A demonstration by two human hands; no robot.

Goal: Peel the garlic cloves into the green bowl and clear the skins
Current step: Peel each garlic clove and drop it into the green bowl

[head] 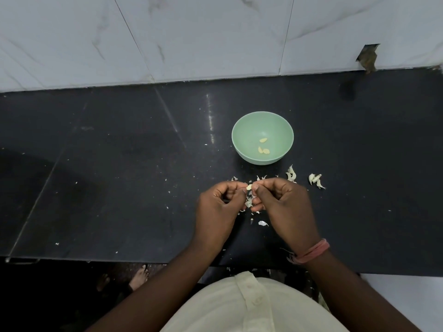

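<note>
Left hand (219, 204) and right hand (280, 202) each hold a closed grip on one garlic clove (249, 187), near the green bowl (239, 130). Advise pinching loose skin at the tip, pulling away over the dark surface (119, 188); unpeeled cloves (316, 180) wait right

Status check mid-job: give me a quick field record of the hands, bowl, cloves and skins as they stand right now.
left hand: pinching a small pale garlic clove
right hand: pinching the same clove, thumb against it
round pale green bowl: upright on the black stone counter, beyond the hands
peeled cloves in bowl: three
unpeeled cloves: small clusters right of the hands
papery white skins: scattered under and around the hands, not cleared
</note>
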